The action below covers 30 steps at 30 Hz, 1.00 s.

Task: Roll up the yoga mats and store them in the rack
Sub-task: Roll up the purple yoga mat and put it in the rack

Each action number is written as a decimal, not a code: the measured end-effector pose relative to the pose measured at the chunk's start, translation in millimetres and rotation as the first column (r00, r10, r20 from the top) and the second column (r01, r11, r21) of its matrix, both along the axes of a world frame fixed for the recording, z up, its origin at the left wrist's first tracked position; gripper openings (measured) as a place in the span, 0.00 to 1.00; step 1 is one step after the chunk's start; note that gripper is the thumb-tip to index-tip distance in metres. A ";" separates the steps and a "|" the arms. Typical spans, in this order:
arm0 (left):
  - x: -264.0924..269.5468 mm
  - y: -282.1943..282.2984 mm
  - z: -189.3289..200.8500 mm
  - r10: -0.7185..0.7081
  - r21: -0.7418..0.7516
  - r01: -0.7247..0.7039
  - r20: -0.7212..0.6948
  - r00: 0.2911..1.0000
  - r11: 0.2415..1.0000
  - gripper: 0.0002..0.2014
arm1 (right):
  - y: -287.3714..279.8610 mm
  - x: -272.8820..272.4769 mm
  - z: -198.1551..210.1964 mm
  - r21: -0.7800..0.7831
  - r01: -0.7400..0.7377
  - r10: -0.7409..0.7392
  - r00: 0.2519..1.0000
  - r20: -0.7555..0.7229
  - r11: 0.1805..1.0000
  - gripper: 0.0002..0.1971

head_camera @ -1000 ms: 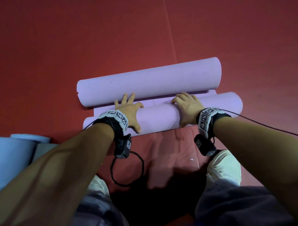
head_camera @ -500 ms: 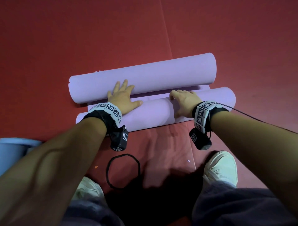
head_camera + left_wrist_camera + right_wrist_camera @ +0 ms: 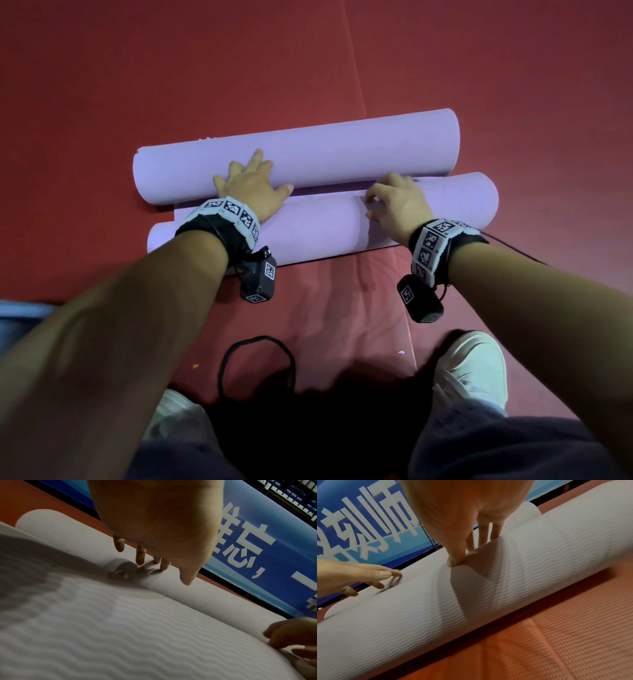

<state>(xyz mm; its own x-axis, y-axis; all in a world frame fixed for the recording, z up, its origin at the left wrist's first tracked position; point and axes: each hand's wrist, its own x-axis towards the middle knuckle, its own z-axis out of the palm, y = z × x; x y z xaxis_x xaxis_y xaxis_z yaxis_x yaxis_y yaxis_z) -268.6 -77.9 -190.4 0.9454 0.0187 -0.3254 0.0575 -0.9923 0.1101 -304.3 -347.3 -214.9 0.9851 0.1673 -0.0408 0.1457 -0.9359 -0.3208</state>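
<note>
Right now the purple yoga mat point(image 3: 308, 226) lies crosswise before the person, curled at both ends. Left hand point(image 3: 251, 186) presses flat on its far roll, right hand point(image 3: 397, 202) arches fingertips on its near roll.

1. Floor point(image 3: 513, 85): red matting with a fine dimpled texture (right wrist view), a seam line running away from the person.
2. On it: lilac yoga mat point(image 3: 308, 226), curled into two parallel rolls that lie side by side, a narrow flat strip between them.
3. Black elastic loop point(image 3: 257, 366) lies nearer the person.
4. Pale shoes point(image 3: 476, 366) stand on the matting.
5. Blue mat edge point(image 3: 20, 315) at far left.
</note>
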 end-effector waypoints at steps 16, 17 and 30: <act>19.7 0.3 0.1 0.093 -0.231 -0.076 0.064 0.994 0.970 0.34 | 4.2 11.8 -1.4 -0.108 -0.107 0.098 0.992 -0.082 0.988 0.43; 20.6 0.2 0.6 0.094 -0.242 -0.075 0.067 0.993 0.967 0.34 | 4.8 12.2 -2.1 -0.124 -0.086 0.079 0.995 -0.062 0.989 0.43; 21.6 1.3 -3.7 0.059 -0.287 -0.036 0.072 0.996 0.957 0.31 | 15.9 23.4 -12.9 -0.365 -0.154 0.120 0.986 -0.116 0.918 0.60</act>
<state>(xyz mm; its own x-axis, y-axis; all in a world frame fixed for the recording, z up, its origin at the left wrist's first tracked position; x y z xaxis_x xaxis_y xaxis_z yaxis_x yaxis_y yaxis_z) -247.0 -76.6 -194.1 0.9686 -0.0182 -0.2480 0.0837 -0.9152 0.3943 -280.9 -331.4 -227.8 0.9429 0.2561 -0.2131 0.2679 -0.9630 0.0280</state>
